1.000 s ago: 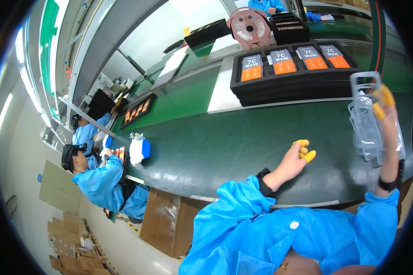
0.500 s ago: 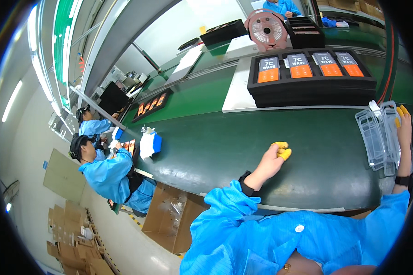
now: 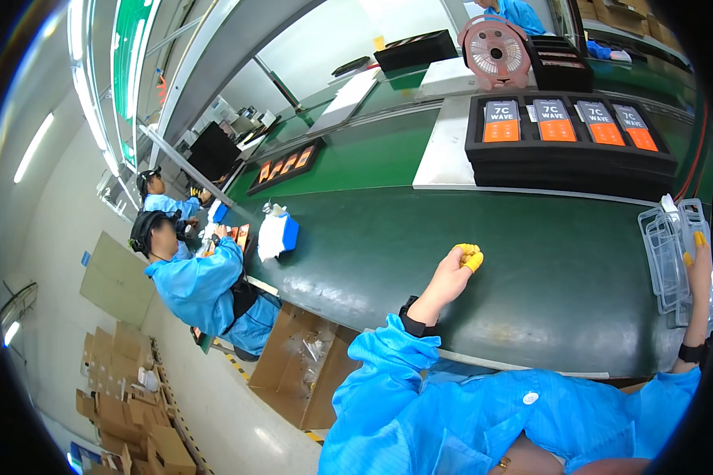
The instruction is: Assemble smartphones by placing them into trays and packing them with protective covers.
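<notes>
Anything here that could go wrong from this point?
1. Pile shift: the clear plastic trays overlap unevenly, and the right hand is right at them, so a pull might drag or topple others.
2. Double pick: they're transparent and lie close together, so two could plausibly come up as one.
3. Bump: the black tray stack sits close to the front edge of the white board; a knock could jostle the boxed packs in it.

you can pass over the green tabletop before the black tray; clear plastic trays block its near right, a pink fan behind.
</notes>
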Demonstrator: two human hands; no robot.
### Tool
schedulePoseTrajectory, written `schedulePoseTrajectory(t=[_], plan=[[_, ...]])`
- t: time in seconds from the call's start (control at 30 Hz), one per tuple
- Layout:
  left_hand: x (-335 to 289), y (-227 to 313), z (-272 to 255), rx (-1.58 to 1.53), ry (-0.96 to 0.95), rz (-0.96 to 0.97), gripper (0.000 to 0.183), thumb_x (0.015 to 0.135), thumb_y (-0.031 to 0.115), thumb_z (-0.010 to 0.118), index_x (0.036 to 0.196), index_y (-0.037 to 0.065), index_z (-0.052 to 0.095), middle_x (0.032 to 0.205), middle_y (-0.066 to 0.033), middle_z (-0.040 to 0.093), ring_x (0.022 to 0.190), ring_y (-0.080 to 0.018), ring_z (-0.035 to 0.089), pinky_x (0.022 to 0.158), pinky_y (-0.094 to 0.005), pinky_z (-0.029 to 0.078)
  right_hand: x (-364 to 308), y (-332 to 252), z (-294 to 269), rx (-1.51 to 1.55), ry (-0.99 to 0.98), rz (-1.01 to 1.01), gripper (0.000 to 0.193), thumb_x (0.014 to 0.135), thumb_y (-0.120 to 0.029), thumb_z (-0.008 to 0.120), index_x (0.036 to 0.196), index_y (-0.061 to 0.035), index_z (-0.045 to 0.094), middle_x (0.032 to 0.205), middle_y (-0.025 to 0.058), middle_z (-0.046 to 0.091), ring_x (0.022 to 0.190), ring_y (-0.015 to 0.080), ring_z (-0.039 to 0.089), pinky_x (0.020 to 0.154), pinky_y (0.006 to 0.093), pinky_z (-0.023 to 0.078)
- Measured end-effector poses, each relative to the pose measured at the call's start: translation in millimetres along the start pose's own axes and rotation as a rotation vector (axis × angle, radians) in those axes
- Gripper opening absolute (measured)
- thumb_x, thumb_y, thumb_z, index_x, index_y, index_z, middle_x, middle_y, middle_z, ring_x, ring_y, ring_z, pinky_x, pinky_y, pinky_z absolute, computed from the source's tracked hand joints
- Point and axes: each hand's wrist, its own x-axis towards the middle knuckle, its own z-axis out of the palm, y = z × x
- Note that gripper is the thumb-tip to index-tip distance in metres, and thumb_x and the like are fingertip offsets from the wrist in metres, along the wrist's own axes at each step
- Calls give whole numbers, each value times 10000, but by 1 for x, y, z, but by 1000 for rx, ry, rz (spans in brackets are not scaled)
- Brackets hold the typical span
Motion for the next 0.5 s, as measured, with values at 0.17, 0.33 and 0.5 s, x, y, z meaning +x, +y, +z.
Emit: schedulePoseTrajectory(t=[0.17, 0.33, 0.5], plan=[[4, -9, -7, 60, -39, -7, 221, 836, 106, 492, 1022, -12, 507, 950, -55, 558, 885, -117, 503, 784, -226, 396, 4, 11, 4, -38, -65, 54, 506, 688, -16, 585, 1165, -1, 419, 1154, 166, 452, 1065, 307, 446, 916, 329, 356], [10, -13, -25, 90, -36, -13, 218, 834, 121, 498, 1011, -5, 516, 894, -38, 558, 813, -102, 497, 724, -221, 403, 0, 11, 12, -79, 25, 47, 481, 696, -16, 586, 1151, 2, 431, 1119, 165, 485, 1043, 305, 468, 902, 331, 365], [23, -19, -57, 142, -170, -98, 220, 830, 157, 499, 986, 6, 531, 828, -24, 549, 723, -92, 483, 646, -222, 403, 4, 43, 2, 361, -153, 101, 361, 772, -82, 545, 1116, -1, 472, 1073, 149, 525, 1005, 262, 504, 871, 317, 382]])
